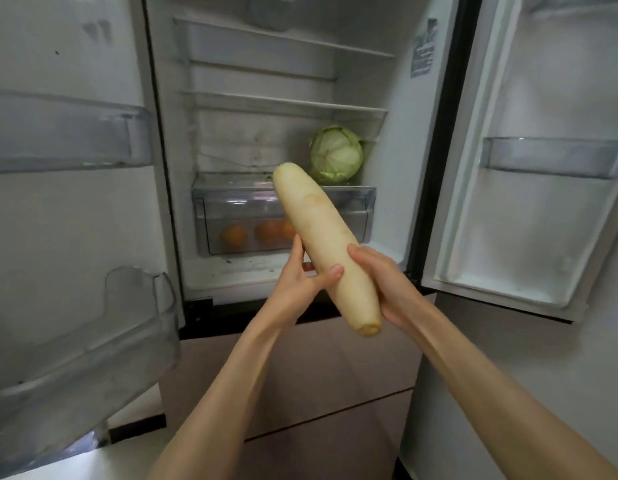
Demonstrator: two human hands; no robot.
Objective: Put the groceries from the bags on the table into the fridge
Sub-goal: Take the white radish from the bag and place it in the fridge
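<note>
Left grip: the left hand (297,275) holds the white radish (326,244) from its left side, thumb curled across the front of the root and fingers reaching up behind it.
Right grip: the right hand (387,282) wraps the lower part of the same radish from the right, fingers curled round it and palm beneath the cut stem end.
Radish: long and pale, held in the air between both hands, tilted so the rounded tip points up and away from the grips toward the fridge (380,140) and the cut end points down, just past the right palm.
Fridge: open straight ahead of the grips, both doors swung wide.
Drawer: a clear crisper drawer (364,216) sits beyond the radish tip, partly hidden by it; round oranges (233,235) show through its front, just above and to the left of the left hand.
Cabbage: a pale green cabbage (336,154) rests on the shelf above the drawer, beyond the radish tip and a little to the right of it, apart from the radish.
Upper shelves: glass shelves (283,102) lie higher up, well beyond the grips; what sits at the very top is too blurred to tell.
Left door: clear door bins (68,133) hang well to the left of the left hand.
Right door: one clear bin (553,157) hangs well to the right of the right hand.
Lower front: brown drawer fronts (318,375) lie below the forearms.
</note>
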